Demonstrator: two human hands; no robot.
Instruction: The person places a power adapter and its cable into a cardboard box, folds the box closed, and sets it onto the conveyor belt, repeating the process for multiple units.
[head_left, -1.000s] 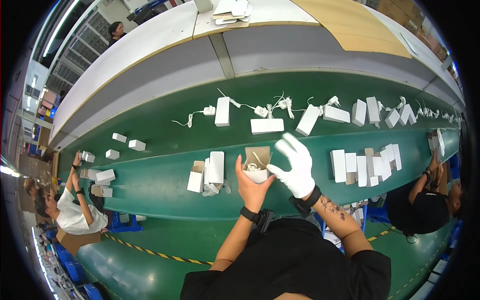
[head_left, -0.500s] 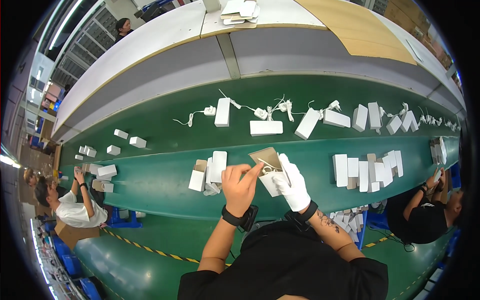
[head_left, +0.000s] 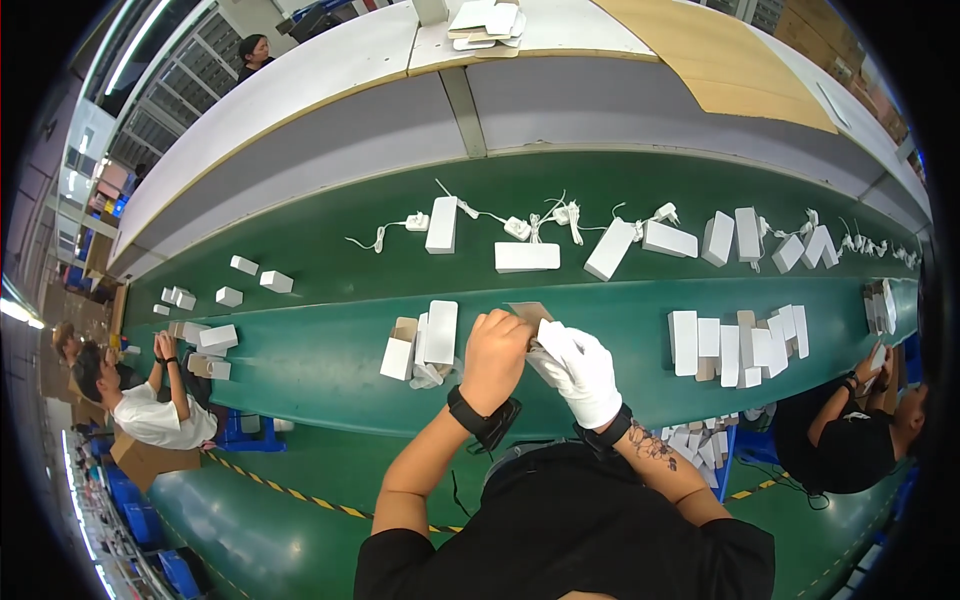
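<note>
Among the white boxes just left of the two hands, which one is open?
The small box farthest left in that cluster: its brown cardboard flap stands up, showing the inside. The taller white boxes beside it are shut. The left hand is nearest this group.

A second ago the gloved right hand (head_left: 583, 372) was up and open. Now it is down, closed with the bare left hand (head_left: 495, 360) around the small brown box (head_left: 527, 312) at the green belt's near edge.

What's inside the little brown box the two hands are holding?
That can't be seen. The bare left hand and the white-gloved right hand cover most of the small brown cardboard box; only its raised flap shows above the fingers. The box sits over the green conveyor belt.
</note>
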